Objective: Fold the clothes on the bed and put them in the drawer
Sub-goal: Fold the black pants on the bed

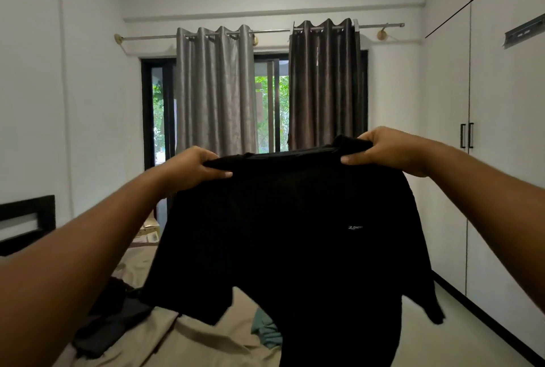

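Left hand: the left hand (pixel 191 167) pinched one shoulder of the black T-shirt (pixel 295 234), thumb on the near face and fingers curled behind.
Right hand: the right hand (pixel 389 150) gripped the other shoulder the same way, a little higher.
Why held so: judged from the grip, the shirt was lifted by both shoulders so that it hung flat and straight, ready to be laid down for folding.
Black T-shirt: it hung in the air over the bed (pixel 206 343), clear of the sheet; soft matt knit, short sleeves drooping, with a small pale logo on the chest.
Bed: a creased beige sheet; a dark crumpled heap (pixel 112 316) lay toward its left edge, and a teal garment (pixel 267 334) showed from behind the shirt's hem.
Drawer: not in view.
Wardrobe: the white wardrobe (pixel 507 160) had flat doors and slim black handles.
Curtains: the grey curtains (pixel 216 89) were glossy, in deep vertical pleats.
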Demonstrator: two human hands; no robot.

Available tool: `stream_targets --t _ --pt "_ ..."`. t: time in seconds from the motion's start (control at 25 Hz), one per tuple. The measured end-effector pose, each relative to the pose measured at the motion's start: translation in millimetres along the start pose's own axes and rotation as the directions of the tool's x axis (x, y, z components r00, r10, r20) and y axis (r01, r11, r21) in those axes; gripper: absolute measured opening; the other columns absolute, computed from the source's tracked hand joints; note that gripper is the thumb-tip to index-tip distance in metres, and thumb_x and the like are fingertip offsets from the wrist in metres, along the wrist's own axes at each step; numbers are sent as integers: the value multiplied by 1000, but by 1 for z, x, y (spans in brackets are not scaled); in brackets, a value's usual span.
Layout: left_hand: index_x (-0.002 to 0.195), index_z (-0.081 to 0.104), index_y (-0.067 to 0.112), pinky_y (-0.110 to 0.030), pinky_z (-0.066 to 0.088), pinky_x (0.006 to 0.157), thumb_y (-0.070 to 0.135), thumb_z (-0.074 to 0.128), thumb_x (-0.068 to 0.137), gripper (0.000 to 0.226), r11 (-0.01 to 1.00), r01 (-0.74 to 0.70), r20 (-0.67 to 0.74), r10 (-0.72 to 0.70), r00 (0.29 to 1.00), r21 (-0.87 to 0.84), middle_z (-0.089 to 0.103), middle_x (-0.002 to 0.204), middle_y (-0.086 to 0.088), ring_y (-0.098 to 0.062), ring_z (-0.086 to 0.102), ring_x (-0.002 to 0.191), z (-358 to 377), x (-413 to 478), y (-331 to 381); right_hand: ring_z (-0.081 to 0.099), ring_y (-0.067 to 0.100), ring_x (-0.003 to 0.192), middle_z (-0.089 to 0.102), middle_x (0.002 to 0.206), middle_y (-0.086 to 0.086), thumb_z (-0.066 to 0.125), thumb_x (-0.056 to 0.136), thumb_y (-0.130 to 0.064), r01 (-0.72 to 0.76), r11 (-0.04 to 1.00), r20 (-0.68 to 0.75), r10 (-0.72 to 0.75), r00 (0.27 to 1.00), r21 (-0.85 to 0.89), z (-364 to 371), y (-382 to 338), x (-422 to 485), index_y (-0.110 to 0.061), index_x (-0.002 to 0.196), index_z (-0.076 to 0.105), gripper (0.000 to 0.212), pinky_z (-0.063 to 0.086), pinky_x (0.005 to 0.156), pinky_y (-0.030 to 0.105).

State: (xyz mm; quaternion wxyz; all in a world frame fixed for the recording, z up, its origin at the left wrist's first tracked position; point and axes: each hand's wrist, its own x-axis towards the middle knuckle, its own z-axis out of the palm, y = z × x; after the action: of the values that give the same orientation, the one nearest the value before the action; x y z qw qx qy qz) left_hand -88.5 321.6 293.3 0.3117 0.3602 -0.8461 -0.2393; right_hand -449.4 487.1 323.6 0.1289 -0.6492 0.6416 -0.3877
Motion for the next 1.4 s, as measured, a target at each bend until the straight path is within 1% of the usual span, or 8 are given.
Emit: stream_targets --t 0.08,0.4,0.56,0.72,0.88,1.08,1.24,1.4 --pt "98 76 15 -24 47 65 24 71 91 11 1000 -1 -80 4 997 27 71 77 0 -14 66 73 -10 -1 -15 77 23 89 79 95 7 83 83 -22 -78 987 144 99 985 -143 2 1 -1 -14 101 77 21 60 81 35" --pt "120 69 11 -36 50 78 32 51 104 32 813 349 -332 -205 921 466 67 100 -13 -29 61 87 -36 -3 -69 62 19 72 69 80 5 68 94 -44 -140 791 -118 87 989 -596 25 22 20 -20 87 76 26 46 66 31" --pt "83 54 6 -21 31 40 35 45 107 39 790 608 -134 -596 792 79 39 53 -4 -15 36 43 -28 -17 -86 57 21 71 62 80 5 50 102 -52 -278 822 -72 280 957 -496 52 33 34 -13 88 63 44 46 66 32" --pt "111 58 4 -25 58 48 49 32 108 52 670 700 202 -671 714 -248 69 70 -16 -27 72 62 -10 -18 -117 55 11 47 67 64 -1 47 104 -52 -551 824 107 564 819 -130 86 49 50 -10 103 67 47 40 41 17" --pt "131 53 7 -51 63 69 45 35 108 47 507 591 245 -592 768 -628 65 120 -33 -46 68 106 25 23 -168 75 38 91 74 110 19 39 110 -35 -594 694 257 537 803 406 133 73 101 -6 117 58 35 64 63 37" --pt "123 64 17 -43 57 69 32 39 105 35 524 123 -231 -559 797 -843 71 104 -10 -30 68 98 19 125 -172 65 25 83 67 102 8 34 109 -25 -275 717 -24 376 926 640 175 62 212 -14 116 59 27 55 73 37" --pt "110 66 20 -22 55 59 24 40 105 27 635 -240 -552 -354 755 -734 75 84 10 -5 71 77 -63 190 -137 64 11 98 66 114 0 41 106 -15 279 865 -509 -31 860 418 132 22 304 -16 132 62 34 48 77 11" --pt "122 60 27 -30 51 85 26 46 102 25 786 -188 -663 -337 669 -589 67 125 5 -1 62 102 -104 194 -163 60 8 108 65 119 -9 45 100 -14 270 956 -526 -171 833 117 126 27 325 -25 138 62 43 42 88 14"
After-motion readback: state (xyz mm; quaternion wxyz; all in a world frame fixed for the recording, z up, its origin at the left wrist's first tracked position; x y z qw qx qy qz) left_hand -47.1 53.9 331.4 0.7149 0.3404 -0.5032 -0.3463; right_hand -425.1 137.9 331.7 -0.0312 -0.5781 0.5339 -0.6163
